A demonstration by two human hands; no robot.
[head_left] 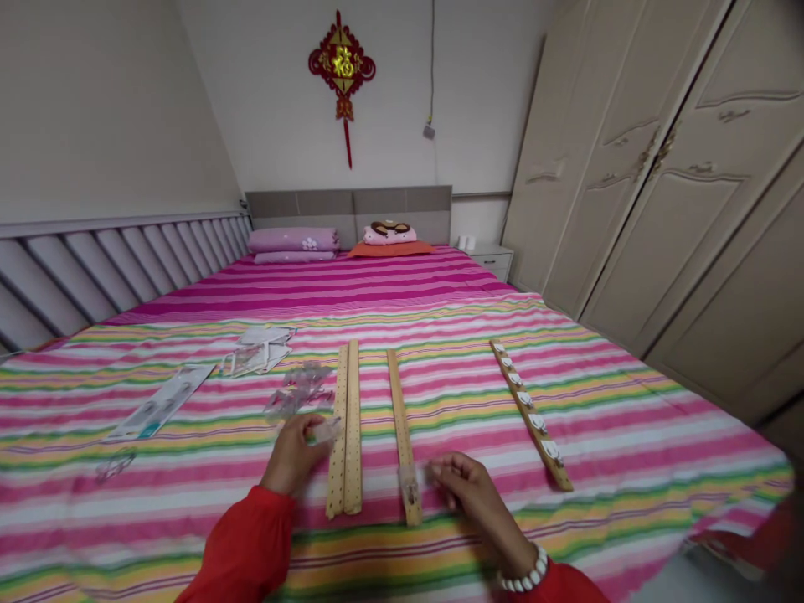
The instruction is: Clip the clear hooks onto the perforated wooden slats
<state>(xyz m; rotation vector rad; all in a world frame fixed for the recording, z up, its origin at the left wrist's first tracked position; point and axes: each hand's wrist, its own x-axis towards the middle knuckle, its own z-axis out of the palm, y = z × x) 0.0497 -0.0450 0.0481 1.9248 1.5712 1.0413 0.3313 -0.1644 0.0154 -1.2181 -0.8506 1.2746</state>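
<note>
On the striped bedspread (440,335) lie wooden strips with rows of holes. A pair (347,419) lies side by side on the left and a single strip (399,419) in the middle. A fourth strip (531,410) at the right carries several white hooks. My left hand (294,456) is closed on a small clear plastic piece (327,430) beside the pair. My right hand (468,490) pinches another small clear piece (411,479) at the near end of the single strip. Both sleeves are red, and a white bead bracelet (524,578) circles my right wrist.
A heap of clear plastic pieces (298,389) lies left of the strips, with white packets (260,347) and a long card pack (160,402) further left. Pillows (294,241) rest at the headboard. A padded rail (119,268) lines the left side and wardrobes (659,167) the right.
</note>
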